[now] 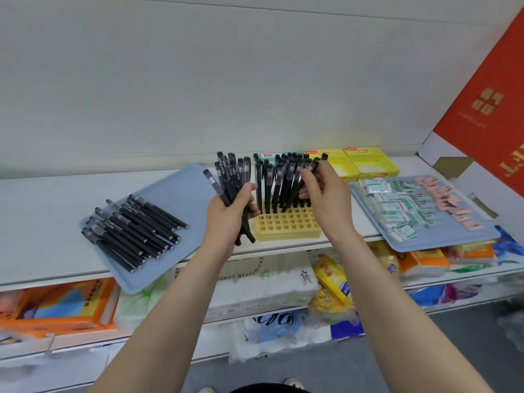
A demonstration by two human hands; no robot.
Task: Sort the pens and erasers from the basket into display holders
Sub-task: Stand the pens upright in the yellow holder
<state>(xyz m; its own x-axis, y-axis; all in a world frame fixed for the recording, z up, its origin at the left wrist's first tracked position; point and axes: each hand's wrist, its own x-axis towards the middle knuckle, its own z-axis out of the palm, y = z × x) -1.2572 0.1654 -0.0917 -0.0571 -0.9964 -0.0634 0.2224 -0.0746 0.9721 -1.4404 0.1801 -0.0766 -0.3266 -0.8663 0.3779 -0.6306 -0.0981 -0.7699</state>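
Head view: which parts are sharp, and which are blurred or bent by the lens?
In the head view the yellow pen holder and the pens gripped by the left hand are fairly sharp; the orange box at the lower left edge is smeared; the shelf edge curves from the wide lens; light is soft, with no hard shadows or glare.

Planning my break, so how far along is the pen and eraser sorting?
Done: upright pens fill the back rows of the yellow holder. In hand: the left grip holds a pen bundle; the right grip pinches one pen. Remaining: front slots empty, loose pens on the left tray, erasers on the right tray.
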